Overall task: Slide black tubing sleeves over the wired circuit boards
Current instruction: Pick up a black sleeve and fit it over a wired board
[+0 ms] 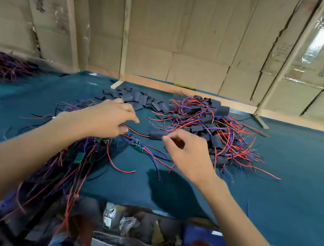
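Broadly, a teal cloth-covered table (268,191) fills the view, backed by a wall of cardboard panels (184,36) from ten o'clock round to two o'clock. At about two o'clock from the hands lies the biggest heap, a pile of sleeved boards (213,127) with red and blue wires splaying out across the cloth. At seven to eight o'clock, running under the left forearm and off the table's near edge, sits a tangle of bare boards (80,155), green boards showing among dark, red and blue wires. At twelve o'clock a row of empty black sleeves (139,99) lies flat near the wall, and a further wire heap (5,66) sits far off at ten o'clock.

The left hand (106,118) hovers palm down over the middle of the table, fingers loosely curled; it seems to pinch a red wire (135,131), though blur makes the contact hard to confirm. The right hand (186,150) pinches, between thumb and forefinger, the right end of one black sleeve (155,135), held just above the cloth between the two hands, wires trailing out of both ends. Just below it, at six o'clock, a bare green board (138,147) rests on the cloth. A plastic bottle (109,215) stands below the table edge.
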A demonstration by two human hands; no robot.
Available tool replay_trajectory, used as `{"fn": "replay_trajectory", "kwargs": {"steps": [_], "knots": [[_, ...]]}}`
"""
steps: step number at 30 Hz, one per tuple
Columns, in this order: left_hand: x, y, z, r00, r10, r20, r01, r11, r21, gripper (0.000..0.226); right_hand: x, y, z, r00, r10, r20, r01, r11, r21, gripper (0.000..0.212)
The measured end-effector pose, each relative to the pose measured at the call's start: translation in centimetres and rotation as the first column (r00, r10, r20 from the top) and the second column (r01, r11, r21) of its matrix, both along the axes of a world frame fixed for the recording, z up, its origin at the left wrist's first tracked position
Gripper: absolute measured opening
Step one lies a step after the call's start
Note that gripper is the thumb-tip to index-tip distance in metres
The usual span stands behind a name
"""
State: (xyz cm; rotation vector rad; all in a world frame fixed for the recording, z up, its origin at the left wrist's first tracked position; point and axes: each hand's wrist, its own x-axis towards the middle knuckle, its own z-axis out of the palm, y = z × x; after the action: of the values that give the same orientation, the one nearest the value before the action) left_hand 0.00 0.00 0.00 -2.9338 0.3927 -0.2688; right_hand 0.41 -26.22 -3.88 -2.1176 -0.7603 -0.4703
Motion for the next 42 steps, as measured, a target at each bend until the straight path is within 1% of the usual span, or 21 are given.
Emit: {"fn": "replay_trajectory", "kwargs": {"steps": [2, 4, 5, 7, 10, 12, 17, 19, 20, 22, 24, 26, 28, 29, 30, 32, 34, 36, 38, 40, 42], "knots": [[1.6, -1.2, -0.1, 0.987, -0.029, -0.156, 0.045, 0.994, 0.095, 0.052, 2.2, 2.4, 0.6, 1.0, -0.02, -0.004, 0.018, 0.98, -0.197, 0.008], [2.7, -2.5, -0.9, 0.956, -0.027, -0.293, 0.056, 0.994, 0.092, 0.048, 5.0, 4.2, 1.2, 0.995, -0.085, -0.046, 0.062, 0.926, -0.372, 0.025], [3.5, -2.6, -1.4, 0.946, -0.069, -0.318, 0.083, 0.996, 0.032, 0.043, 6.3, 4.5, 1.1, 0.993, -0.099, -0.059, 0.064, 0.899, -0.433, 0.035], [3.6, -2.3, -2.2, 0.946, -0.165, -0.279, 0.148, 0.986, -0.082, 0.036, 8.0, 4.3, 0.8, 0.994, -0.069, -0.088, 0.008, 0.83, -0.558, 0.044], [3.2, -1.7, -3.1, 0.953, -0.25, -0.17, 0.227, 0.963, -0.143, 0.029, 9.4, 4.4, 0.2, 0.995, -0.002, -0.101, -0.073, 0.679, -0.73, 0.014], [3.3, -1.2, -3.6, 0.953, -0.258, -0.16, 0.232, 0.958, -0.167, 0.023, 10.1, 4.5, 0.0, 0.996, 0.021, -0.086, -0.078, 0.669, -0.739, 0.011], [4.2, -0.6, -2.5, 0.933, -0.231, -0.277, 0.161, 0.954, -0.252, 0.025, 11.0, 3.9, -0.7, 0.996, 0.072, -0.06, -0.094, 0.693, -0.715, 0.013], [4.5, -0.7, -2.1, 0.931, -0.236, -0.277, 0.161, 0.951, -0.265, 0.02, 11.1, 3.5, -0.9, 0.995, 0.103, -0.005, -0.081, 0.748, -0.659, 0.02], [4.5, -0.6, -1.7, 0.938, -0.24, -0.251, 0.161, 0.941, -0.296, 0.018, 10.9, 3.4, -0.8, 0.994, 0.097, 0.045, -0.055, 0.825, -0.562, 0.025], [4.4, -0.5, -0.6, 0.959, -0.228, -0.169, 0.15, 0.913, -0.38, 0.017, 10.1, 3.2, 0.0, 0.995, 0.069, 0.077, -0.052, 0.976, -0.212, 0.019], [4.3, -0.5, 0.6, 0.973, -0.21, -0.093, 0.143, 0.872, -0.468, 0.017, 9.1, 3.1, 1.0, 0.983, 0.17, -0.074, -0.168, 0.985, 0.04, 0.02], [4.2, -1.1, 2.1, 0.969, -0.246, -0.003, 0.184, 0.735, -0.653, 0.015, 8.7, 3.1, 1.8, 0.885, 0.371, -0.283, -0.272, 0.903, 0.333, 0.028], [4.3, -1.9, 3.8, 0.955, -0.263, 0.14, 0.25, 0.453, -0.856, 0.014, 9.0, 2.8, 2.7, 0.706, 0.572, -0.418, -0.185, 0.718, 0.671, 0.036], [4.6, -2.0, 4.8, 0.955, -0.227, 0.192, 0.254, 0.284, -0.925, 0.016, 9.4, 2.7, 3.1, 0.664, 0.603, -0.442, -0.115, 0.666, 0.737, 0.036], [4.9, -1.9, 5.7, 0.962, -0.172, 0.212, 0.233, 0.11, -0.966, 0.017, 10.1, 2.8, 3.4, 0.679, 0.567, -0.466, -0.072, 0.683, 0.727, 0.034], [5.7, -0.9, 6.8, 0.989, -0.068, 0.134, 0.12, -0.169, -0.978, 0.022, 11.9, 3.5, 3.8, 0.77, 0.417, -0.484, -0.066, 0.805, 0.589, 0.024], [6.5, 0.7, 6.7, 0.994, -0.087, -0.066, -0.091, -0.324, -0.942, 0.023, 14.3, 5.4, 4.1, 0.842, 0.288, -0.455, -0.079, 0.902, 0.424, 0.015], [7.0, 1.8, 5.4, 0.949, -0.188, -0.252, -0.309, -0.409, -0.859, 0.019, 17.1, 7.9, 4.1, 0.894, 0.162, -0.418, -0.08, 0.975, 0.208, 0.013], [7.7, 2.2, 3.2, 0.918, -0.197, -0.345, -0.397, -0.415, -0.818, 0.013, 19.9, 10.4, 3.5, 0.929, 0.068, -0.365, -0.083, 0.996, -0.026, 0.016], [8.3, 2.1, 0.9, 0.91, -0.111, -0.398, -0.406, -0.425, -0.809, 0.007, 21.8, 12.7, 2.5, 0.97, 0.024, -0.241, -0.085, 0.965, -0.248, 0.027], [8.8, 2.2, -1.5, 0.904, -0.031, -0.426, -0.383, -0.497, -0.778, 0.01, 22.8, 14.9, 0.8, 0.982, 0.069, -0.178, -0.144, 0.881, -0.452, 0.042]]}}
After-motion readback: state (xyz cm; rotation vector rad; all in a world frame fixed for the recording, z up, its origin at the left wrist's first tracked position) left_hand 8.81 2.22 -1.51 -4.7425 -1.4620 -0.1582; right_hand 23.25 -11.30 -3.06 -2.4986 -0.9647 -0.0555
